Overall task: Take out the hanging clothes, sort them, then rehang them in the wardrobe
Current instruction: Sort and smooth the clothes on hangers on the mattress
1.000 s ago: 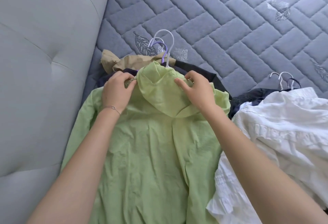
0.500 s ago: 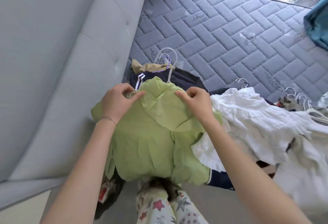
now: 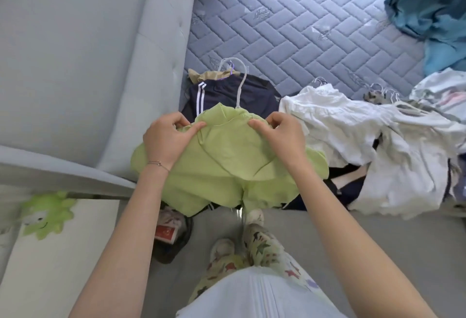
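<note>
A light green hooded garment (image 3: 227,166) on a white hanger (image 3: 240,88) is lifted off the bed's near edge. My left hand (image 3: 169,141) pinches its left shoulder and my right hand (image 3: 280,138) pinches its right shoulder beside the hood. Behind it lies a navy garment with white stripes (image 3: 227,95) on top of a tan one (image 3: 209,75), both on hangers. To the right sits a heap of white clothes (image 3: 365,141) with several hanger hooks (image 3: 378,90) poking out.
The quilted blue-grey mattress (image 3: 302,27) stretches back to a window. A grey padded headboard (image 3: 88,52) stands on the left. Teal fabric (image 3: 433,10) hangs at the upper right. A white nightstand (image 3: 55,254) with a green toy (image 3: 48,214) sits low left.
The green garment has been lifted off the pile and pulled toward me, its lower part now hanging over the bed edge. The view has drawn back, showing the floor and my legs.
</note>
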`<state>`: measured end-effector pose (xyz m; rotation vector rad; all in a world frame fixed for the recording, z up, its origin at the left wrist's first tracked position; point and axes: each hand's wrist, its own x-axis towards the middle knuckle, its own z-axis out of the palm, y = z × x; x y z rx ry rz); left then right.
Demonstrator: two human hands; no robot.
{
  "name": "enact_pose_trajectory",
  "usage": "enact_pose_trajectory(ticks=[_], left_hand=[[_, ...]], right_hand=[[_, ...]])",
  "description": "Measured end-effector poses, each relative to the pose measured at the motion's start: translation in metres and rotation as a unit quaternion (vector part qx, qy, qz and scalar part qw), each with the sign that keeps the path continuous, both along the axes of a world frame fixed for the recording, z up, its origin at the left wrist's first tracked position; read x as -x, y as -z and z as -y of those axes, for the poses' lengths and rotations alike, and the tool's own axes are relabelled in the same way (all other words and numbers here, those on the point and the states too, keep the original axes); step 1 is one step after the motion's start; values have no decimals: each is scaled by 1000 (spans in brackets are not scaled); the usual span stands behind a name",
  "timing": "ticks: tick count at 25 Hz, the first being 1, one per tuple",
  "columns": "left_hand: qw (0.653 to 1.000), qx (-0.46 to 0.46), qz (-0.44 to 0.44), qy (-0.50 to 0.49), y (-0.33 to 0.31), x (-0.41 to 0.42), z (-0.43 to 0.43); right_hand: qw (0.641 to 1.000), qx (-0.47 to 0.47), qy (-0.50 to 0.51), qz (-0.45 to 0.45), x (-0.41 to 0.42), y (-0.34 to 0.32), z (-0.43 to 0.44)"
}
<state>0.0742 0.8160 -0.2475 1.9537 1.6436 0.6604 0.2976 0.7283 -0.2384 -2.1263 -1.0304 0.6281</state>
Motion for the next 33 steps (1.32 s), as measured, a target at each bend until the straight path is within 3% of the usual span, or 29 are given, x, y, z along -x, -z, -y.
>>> enact_pose_trajectory(ticks=[6,12,25,33], left_hand=[[998,-9,16,53,-43,-12,60],[993,-15,26,114,-65,-81,106],[981,23,53,186,-52,-343,249],[964,84,106,229,-31,-488,263]], right_hand=[[998,-18,66,10,6,-40,88],[992,-44,121,9,-46,-60,163],[986,-41,162,21,-292,-61,333],[983,5,169,74,-433,-72,351]])
